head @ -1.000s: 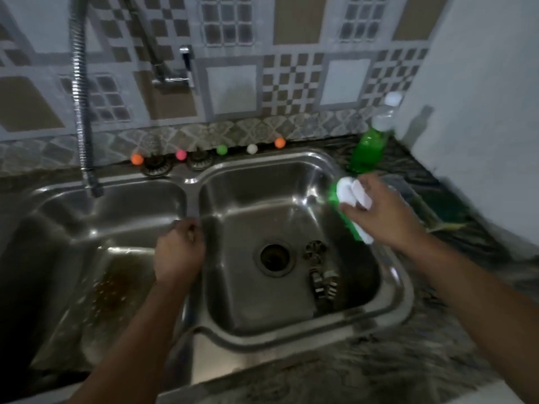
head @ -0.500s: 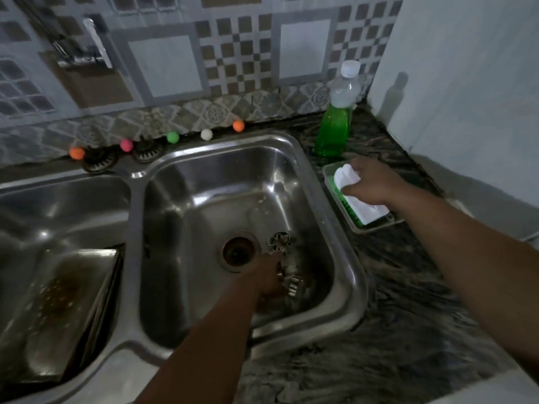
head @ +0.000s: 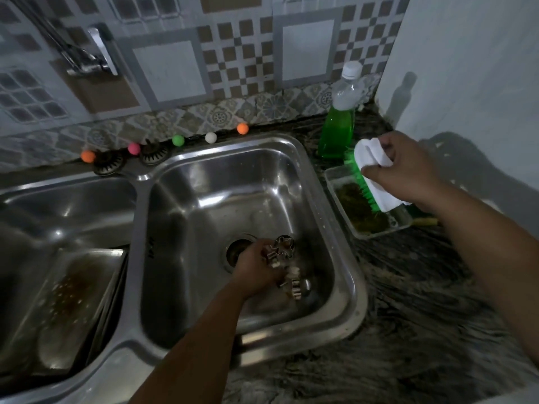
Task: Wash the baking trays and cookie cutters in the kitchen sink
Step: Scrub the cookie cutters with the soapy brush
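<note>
Now the left hand (head: 258, 265) is down in the right basin of the sink (head: 347, 258), fingers curled round a flower-shaped cookie cutter (head: 282, 248) lifted just off the floor beside the drain (head: 237, 253). A second ago that hand rested on the divider between basins; half a second ago it was reaching the pile. More cookie cutters (head: 294, 287) lie loose on the basin floor, just below the hand; how many is hard to tell in the dim light.

Right hand (head: 405, 173) grips the white-backed scrub brush (head: 376, 182), green bristles facing down, tilted over the clear plastic tray (head: 370, 231) on the counter. A moment back the brush sat lower in that tray; now it is raised clear of it. Green soap bottle (head: 337, 132) stands just behind.

Baking trays (head: 73, 301), stained brown, lean stacked in the left basin, untouched.

Reading: one cutter in hand, brush in the other. Scrubbing looks about to start; no water seen running yet.
</note>
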